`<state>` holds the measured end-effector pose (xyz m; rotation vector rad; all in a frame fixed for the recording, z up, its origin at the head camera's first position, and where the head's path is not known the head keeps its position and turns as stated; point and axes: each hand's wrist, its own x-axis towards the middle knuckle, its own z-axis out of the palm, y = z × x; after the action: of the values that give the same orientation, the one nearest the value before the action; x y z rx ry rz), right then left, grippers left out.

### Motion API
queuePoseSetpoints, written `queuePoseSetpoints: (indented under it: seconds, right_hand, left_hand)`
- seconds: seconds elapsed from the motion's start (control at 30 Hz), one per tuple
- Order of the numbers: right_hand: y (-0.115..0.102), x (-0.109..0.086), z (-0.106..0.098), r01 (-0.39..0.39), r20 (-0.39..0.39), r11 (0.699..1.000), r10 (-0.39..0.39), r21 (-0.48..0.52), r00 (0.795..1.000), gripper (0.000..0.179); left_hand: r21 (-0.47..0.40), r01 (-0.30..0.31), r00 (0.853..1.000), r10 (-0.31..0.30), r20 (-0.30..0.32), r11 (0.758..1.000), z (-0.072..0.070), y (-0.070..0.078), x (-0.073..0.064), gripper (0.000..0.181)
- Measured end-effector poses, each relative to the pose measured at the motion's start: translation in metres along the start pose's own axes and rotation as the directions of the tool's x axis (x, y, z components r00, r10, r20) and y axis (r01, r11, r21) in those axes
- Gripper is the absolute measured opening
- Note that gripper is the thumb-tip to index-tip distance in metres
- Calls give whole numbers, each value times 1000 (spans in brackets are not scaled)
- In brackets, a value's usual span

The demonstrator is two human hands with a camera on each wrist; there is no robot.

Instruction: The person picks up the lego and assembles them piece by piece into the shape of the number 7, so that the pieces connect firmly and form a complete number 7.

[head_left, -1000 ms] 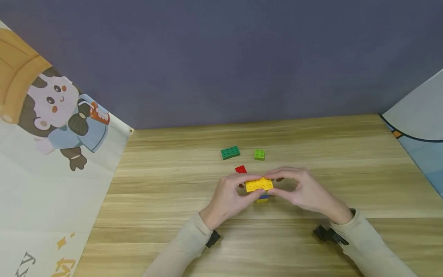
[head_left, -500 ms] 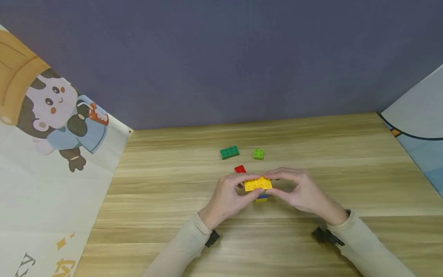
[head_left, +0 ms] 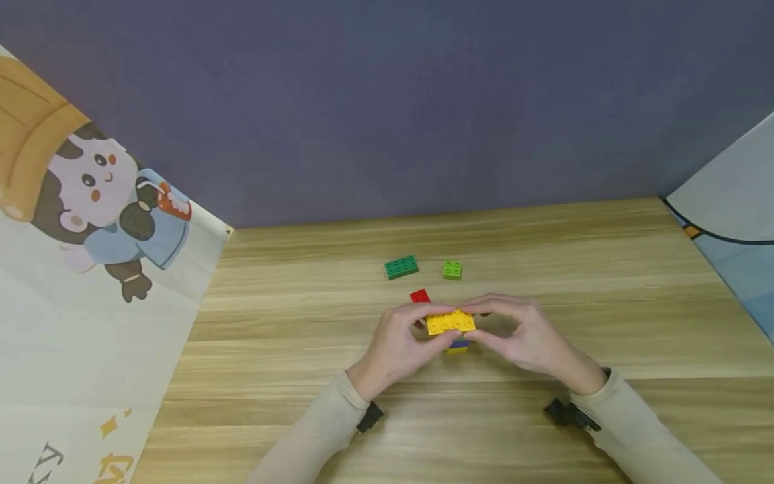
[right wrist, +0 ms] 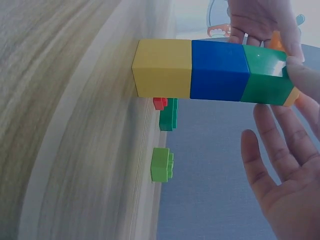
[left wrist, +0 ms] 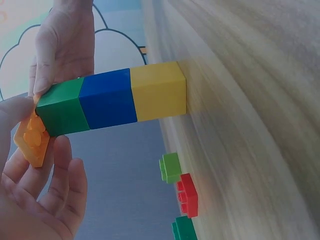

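Note:
A tower stands on the table: a yellow block point(left wrist: 159, 91) at the bottom, a blue block point(right wrist: 220, 70) in the middle and a green block point(right wrist: 267, 75) above. Across its top lies a thin yellow studded brick point(head_left: 450, 323), looking orange in the wrist views and jutting out to the left. My left hand point(head_left: 396, 346) pinches the left part of this brick between thumb and fingers. At the other end, my right hand point(head_left: 532, 339) pinches it by the tower's top, its thumb near the green block. From the head view, the hands and the thin brick hide most of the tower.
Behind the hands lie a dark green brick point(head_left: 402, 267), a lime green brick point(head_left: 452, 270) and a red brick point(head_left: 420, 296), partly covered by the left hand. The wooden table point(head_left: 290, 323) meets a dark grey panel point(head_left: 423, 114) at the back.

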<state>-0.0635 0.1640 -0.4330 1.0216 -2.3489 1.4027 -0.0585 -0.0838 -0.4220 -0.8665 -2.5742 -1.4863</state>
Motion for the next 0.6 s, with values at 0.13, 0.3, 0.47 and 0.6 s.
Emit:
queuePoseSetpoints:
  seconds: [0.13,0.3,0.47,0.6]
  right_hand:
    - [0,0,0,-3,4,1000,3,-2,1000,49]
    - [0,-1,0,0,-2,1000,0,-9,1000,50]
    - [1,0,0,-5,-6,1000,5,-9,1000,50]
    - [2,0,1,-5,-6,1000,5,-5,1000,49]
  left_hand:
    - [28,9,1000,-10,16,1000,-1,0,1,34]
    - [111,-35,999,30,45,993,-6,3,4,33]
    - [107,-45,998,39,59,993,-9,3,6,32]
    - [37,-40,998,38,49,999,-9,-1,6,25]
